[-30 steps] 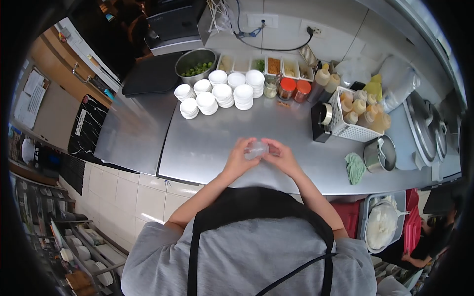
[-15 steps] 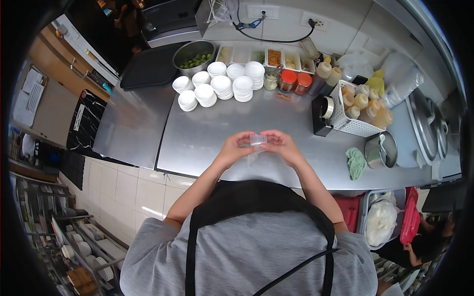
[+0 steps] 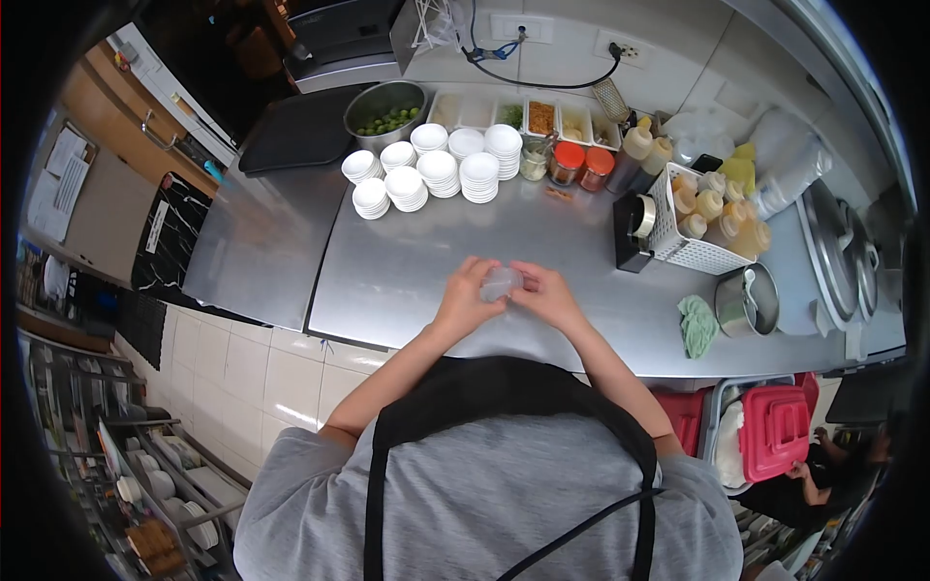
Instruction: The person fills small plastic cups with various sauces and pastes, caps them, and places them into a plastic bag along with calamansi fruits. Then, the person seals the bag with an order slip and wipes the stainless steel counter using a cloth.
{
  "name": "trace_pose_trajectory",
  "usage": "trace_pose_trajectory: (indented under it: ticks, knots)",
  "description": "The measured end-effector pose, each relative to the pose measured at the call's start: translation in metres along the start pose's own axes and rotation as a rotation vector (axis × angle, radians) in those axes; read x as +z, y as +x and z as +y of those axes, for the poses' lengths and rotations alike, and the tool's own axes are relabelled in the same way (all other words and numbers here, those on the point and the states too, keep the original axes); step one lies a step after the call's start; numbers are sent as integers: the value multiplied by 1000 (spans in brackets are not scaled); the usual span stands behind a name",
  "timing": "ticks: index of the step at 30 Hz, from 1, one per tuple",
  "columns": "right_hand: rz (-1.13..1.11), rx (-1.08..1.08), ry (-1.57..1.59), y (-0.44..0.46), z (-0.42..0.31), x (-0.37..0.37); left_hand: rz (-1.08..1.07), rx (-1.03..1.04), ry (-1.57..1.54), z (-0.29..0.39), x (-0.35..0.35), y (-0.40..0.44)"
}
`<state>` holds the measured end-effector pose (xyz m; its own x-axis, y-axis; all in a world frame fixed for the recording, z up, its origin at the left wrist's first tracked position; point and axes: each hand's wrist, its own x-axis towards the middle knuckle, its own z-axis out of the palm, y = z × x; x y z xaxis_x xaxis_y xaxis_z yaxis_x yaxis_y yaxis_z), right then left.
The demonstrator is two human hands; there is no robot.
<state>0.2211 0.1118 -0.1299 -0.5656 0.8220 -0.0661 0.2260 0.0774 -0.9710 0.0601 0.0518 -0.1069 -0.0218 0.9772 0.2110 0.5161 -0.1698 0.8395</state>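
Between my two hands, above the steel counter [image 3: 426,242], I hold a small translucent plastic cup [image 3: 501,284]. My left hand [image 3: 469,295] has its fingers and thumb closed on the cup's left side. On the right side, my right hand [image 3: 544,293] pinches it with thumb and fingers. Whether it is a single cup or several nested ones, I cannot tell. Farther back on the counter stand several stacks of small white bowls [image 3: 406,187].
Behind the bowls are a pot of green limes [image 3: 387,118] and red-lidded jars [image 3: 567,163]. To the right stand a white basket of bottles [image 3: 693,237], a green cloth [image 3: 697,326] and a metal pot [image 3: 747,300]. At lower right, another person's hand [image 3: 800,472] touches a red lid [image 3: 775,432].
The plastic cup has turned in my hands, now showing a rounder face, and sits slightly lower. At lower right, the red lid has moved left over the bin's white contents.
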Motion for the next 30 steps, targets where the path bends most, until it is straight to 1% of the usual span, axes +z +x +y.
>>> trace_pose_trajectory:
  ticks: [1, 3, 4, 6, 10, 12, 13, 14, 15, 17, 20, 21, 22, 23, 24, 25, 26, 27, 28, 30]
  knots:
    - [5, 1, 2, 0, -1, 1, 33, 49, 75, 1, 2, -1]
    - [62, 32, -179, -2, -7, 5, 35, 61, 99, 0, 6, -2]
    - [66, 34, -177, -4, -13, 7, 43, 71, 124, 0, 8, -2]
    - [159, 8, -269, -8, -24, 8, 35, 63, 124, 1, 8, -1]
    - [157, 23, -272, -9, -31, 6, 30, 54, 121, 2, 10, 1]
    - [102, 39, -297, -10, -40, 4, 28, 67, 130, 2, 10, 1]
    - [129, 51, -300, -10, -35, 5, 29, 78, 138, 2, 11, 1]
    - [147, 14, -276, -8, -26, 7, 0, 100, 121, 2, 12, 2]
    - [173, -20, -255, -7, -19, 7, 0, 73, 121, 1, 13, 2]
    - [150, -33, -249, -6, -15, 5, -20, 34, 110, -2, 15, 3]
    - [212, -21, -246, -9, -16, 5, -61, 25, 77, -1, 16, 2]
    - [238, -99, -248, -8, -8, 6, -55, 3, 67, -1, 16, 2]
    - [262, -175, -252, -9, -7, 7, -90, 25, 55, -3, 17, 2]
    - [302, -157, -254, -10, -5, 7, -81, 14, 45, -5, 18, 2]
    - [246, -126, -270, -12, -10, 6, -73, 5, 35, -7, 20, 3]
    - [189, -96, -283, -14, -13, 5, -109, 25, 25, -10, 22, 2]
    - [224, -79, -285, -16, -15, 5, -88, 20, 23, -15, 23, 2]
    - [207, -48, -292, -18, -17, 6, -64, 11, 23, -17, 26, 1]
    - [185, -18, -298, -19, -17, 8, -91, 25, 16, -16, 28, 1]
    - [231, -23, -298, -20, -14, 13, -82, -12, 11, -10, 28, 1]
